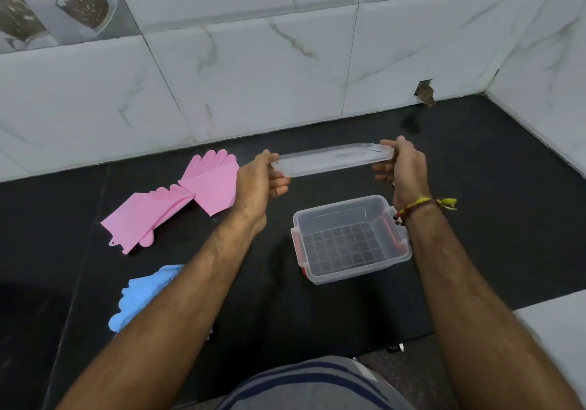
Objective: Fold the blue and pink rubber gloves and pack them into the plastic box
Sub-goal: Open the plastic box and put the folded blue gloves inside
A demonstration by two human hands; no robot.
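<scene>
Here, both hands' fingers clamped on clear lid (331, 159) — left hand (257, 178), right hand (403, 166) — above open plastic box (348, 238).

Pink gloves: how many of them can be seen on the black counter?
2. One pink glove lies near the wall, just left of the left hand. The other pink glove lies in front of it to the left, their ends touching. More could be hidden beneath.

Plastic box (350, 238) open; lid (333, 159) lifted clear
</scene>
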